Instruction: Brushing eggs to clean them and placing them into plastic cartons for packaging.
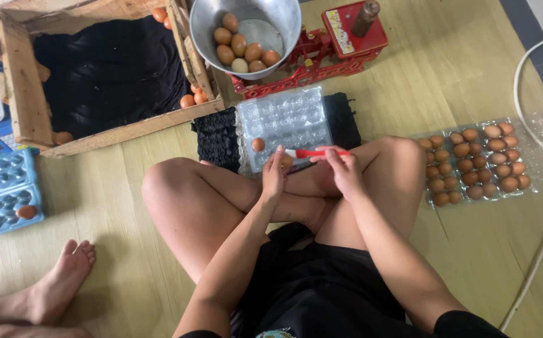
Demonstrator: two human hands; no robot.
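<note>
One head camera looks steeply down, close over the crossed legs; wooden crate (96,69) at eleven o'clock, filled egg tray (475,164) at three.

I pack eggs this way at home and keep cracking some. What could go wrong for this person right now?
The left hand grips an egg over the legs while the right hand works a red tool against it; a slip could crack it. The full clear tray lies beside the knee, where a shifting leg might knock it.

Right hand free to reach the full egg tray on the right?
Probably not free: the right hand holds a red-handled tool. The path to the full egg tray, past the knee, looks open.
</note>
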